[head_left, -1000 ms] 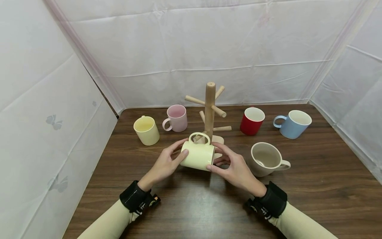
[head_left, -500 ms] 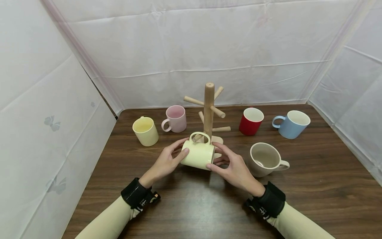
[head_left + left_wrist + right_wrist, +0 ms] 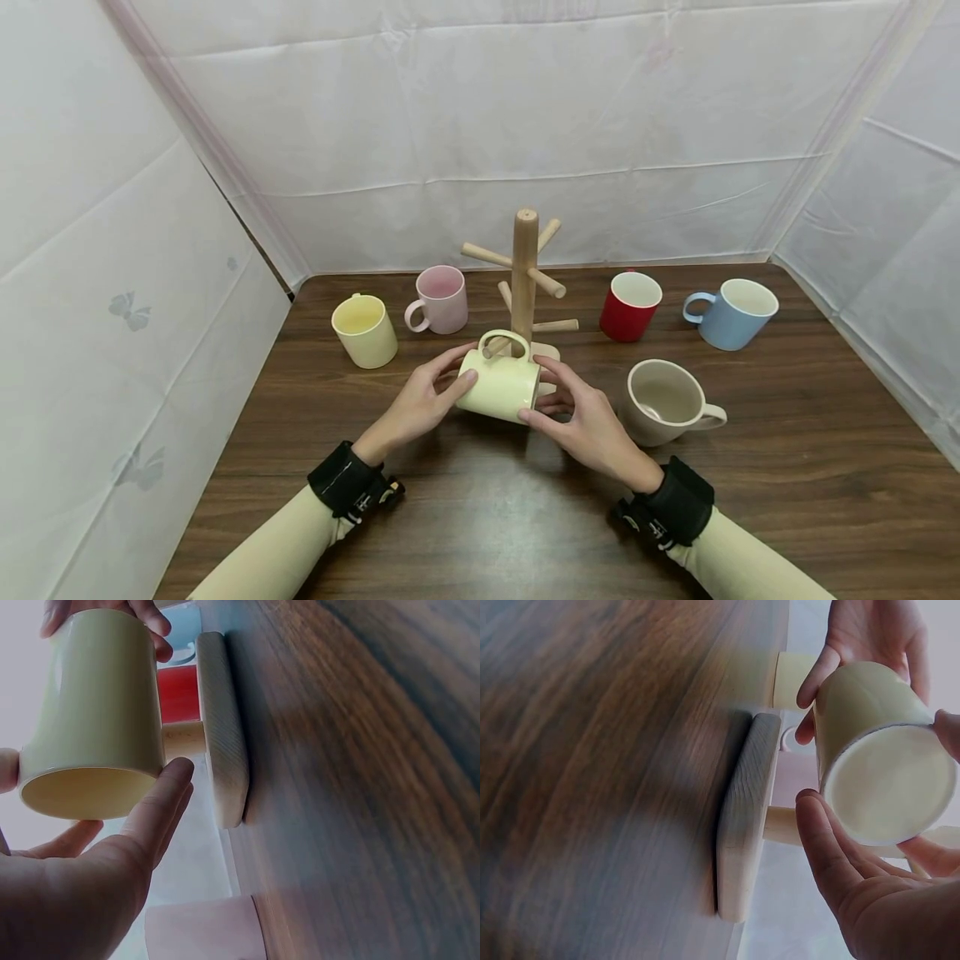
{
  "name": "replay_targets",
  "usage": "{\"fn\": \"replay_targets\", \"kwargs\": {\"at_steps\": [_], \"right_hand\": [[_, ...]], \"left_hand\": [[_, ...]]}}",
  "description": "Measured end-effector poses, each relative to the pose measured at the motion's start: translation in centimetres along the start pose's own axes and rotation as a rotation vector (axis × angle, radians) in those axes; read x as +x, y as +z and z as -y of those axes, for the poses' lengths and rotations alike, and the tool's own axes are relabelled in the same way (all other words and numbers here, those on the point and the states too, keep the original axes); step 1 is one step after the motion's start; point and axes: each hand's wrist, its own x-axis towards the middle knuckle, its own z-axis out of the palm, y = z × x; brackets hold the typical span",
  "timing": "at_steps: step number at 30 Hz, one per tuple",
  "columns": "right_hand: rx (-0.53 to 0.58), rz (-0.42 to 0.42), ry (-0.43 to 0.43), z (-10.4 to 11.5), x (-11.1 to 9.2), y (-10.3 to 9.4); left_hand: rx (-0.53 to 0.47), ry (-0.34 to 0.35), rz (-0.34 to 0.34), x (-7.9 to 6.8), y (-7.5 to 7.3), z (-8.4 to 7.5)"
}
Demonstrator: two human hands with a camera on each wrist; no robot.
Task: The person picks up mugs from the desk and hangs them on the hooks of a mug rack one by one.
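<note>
A pale yellow mug (image 3: 498, 385) lies sideways in the air between both hands, handle up, in front of the wooden mug tree (image 3: 526, 275). My left hand (image 3: 420, 402) grips it at the mouth end, thumb on the near side; the left wrist view shows the open rim (image 3: 90, 771) there. At the other end, my right hand (image 3: 588, 421) holds it around the base (image 3: 891, 786), which faces the right wrist camera. A lower peg (image 3: 495, 347) of the tree shows inside the loop of the mug's handle (image 3: 517, 338), its tip overlapping the loop's left side.
A yellow mug (image 3: 367, 337) and a pink mug (image 3: 444, 304) stand left of the tree. To its right are a red mug (image 3: 628, 312), a light blue mug (image 3: 731, 321) and, nearer, a beige mug (image 3: 660, 417) close to my right hand. White sheeting (image 3: 360, 108) encloses the table.
Both hands have shifted the mug very slightly upward and toward the tree, and more of the lower peg now shows in its handle. The other mugs stay put.
</note>
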Motion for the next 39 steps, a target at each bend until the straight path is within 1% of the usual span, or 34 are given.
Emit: {"fn": "replay_targets", "kwargs": {"at_steps": [6,14,17,22,29,36,39], "right_hand": [[0.004,0.014,-0.015,-0.6,0.2,0.0],[-0.032,0.038,-0.028,-4.0,0.5,0.1],[-0.039,0.046,-0.029,-4.6,0.6,-0.1],[-0.049,0.054,-0.011,-4.7,0.5,-0.2],[-0.057,0.054,0.004,-4.7,0.1,0.2],[-0.069,0.055,0.003,-4.7,0.0,0.7],[-0.079,0.054,0.002,-4.7,0.0,0.9]], "left_hand": [[0.016,0.009,-0.001,0.4,0.0,0.2],[0.002,0.030,-0.002,0.9,0.2,0.2],[0.005,0.039,0.008,1.2,0.3,0.2],[0.003,0.046,0.023,1.3,0.5,0.3],[-0.012,0.023,0.026,0.9,0.5,0.4],[0.015,0.003,0.027,0.4,0.3,0.3],[0.025,0.008,0.029,0.2,0.2,0.4]]}}
